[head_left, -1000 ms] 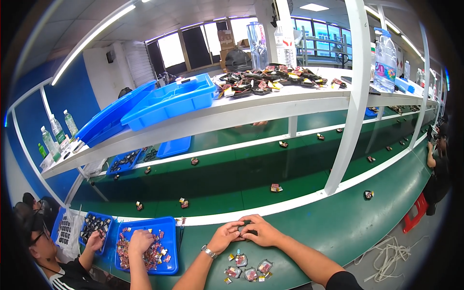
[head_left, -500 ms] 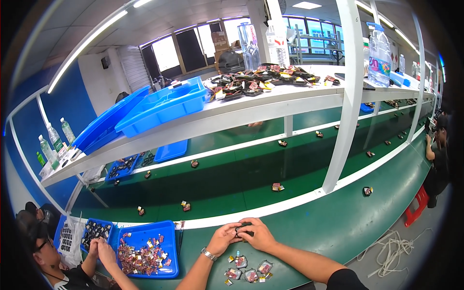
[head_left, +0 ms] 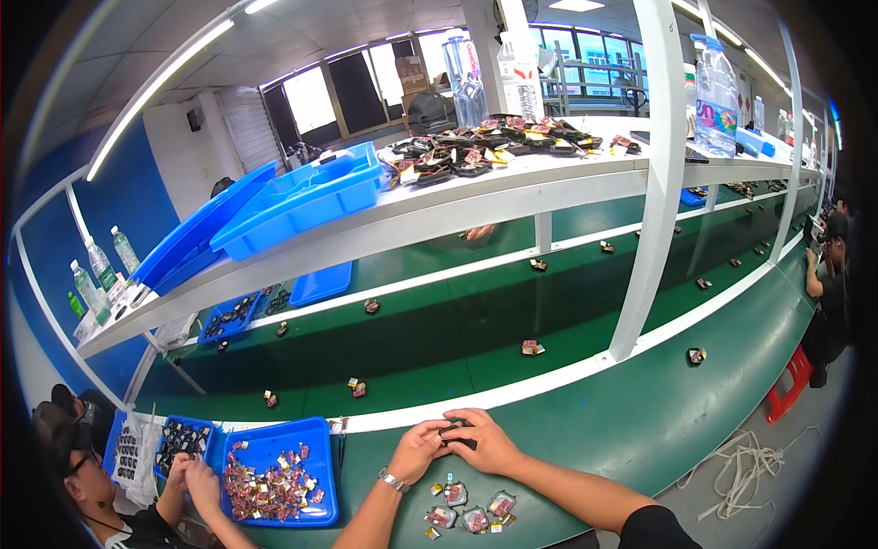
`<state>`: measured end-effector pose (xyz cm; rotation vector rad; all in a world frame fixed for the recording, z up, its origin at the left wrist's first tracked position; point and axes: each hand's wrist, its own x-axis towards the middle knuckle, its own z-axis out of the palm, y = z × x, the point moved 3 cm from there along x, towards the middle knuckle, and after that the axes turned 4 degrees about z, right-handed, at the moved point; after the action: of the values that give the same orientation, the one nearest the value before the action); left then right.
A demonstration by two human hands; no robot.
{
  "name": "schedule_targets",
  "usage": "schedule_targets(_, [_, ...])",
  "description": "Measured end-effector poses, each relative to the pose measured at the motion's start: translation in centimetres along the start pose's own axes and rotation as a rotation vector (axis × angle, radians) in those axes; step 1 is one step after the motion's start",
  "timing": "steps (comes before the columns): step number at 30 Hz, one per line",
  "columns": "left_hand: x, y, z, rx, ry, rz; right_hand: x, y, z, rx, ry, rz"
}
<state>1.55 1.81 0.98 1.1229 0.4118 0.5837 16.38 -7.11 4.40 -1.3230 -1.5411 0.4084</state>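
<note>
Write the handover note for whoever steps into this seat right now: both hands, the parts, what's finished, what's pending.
Left hand and right hand: both pinched together on one small black part, held just above the green bench in front of the belt.
Parts: a cluster of small bagged pieces lies on the bench just below the hands. A blue tray of mixed small parts sits to the left, where a co-worker's hands are busy. More single pieces ride spaced along the green belt.
Done: cannot tell whether the bagged cluster is finished.
Left: the black part is in hand, not yet set down.
</note>
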Motion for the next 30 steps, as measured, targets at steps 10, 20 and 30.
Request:
schedule_targets(10, [0.4,-0.5,-0.6,-0.073,0.002,0.008,0.0,0.8,0.4,-0.010,0.065,0.031])
schedule_targets(20, [0.0,0.3,0.4,-0.061,0.024,0.019,0.2,-0.2,0.1,-0.043,0.057,-0.004])
schedule_targets(30, [0.0,0.7,0.8,-0.054,0.034,0.005,0.3,-1.7,-0.5,-0.248,0.166,-0.158])
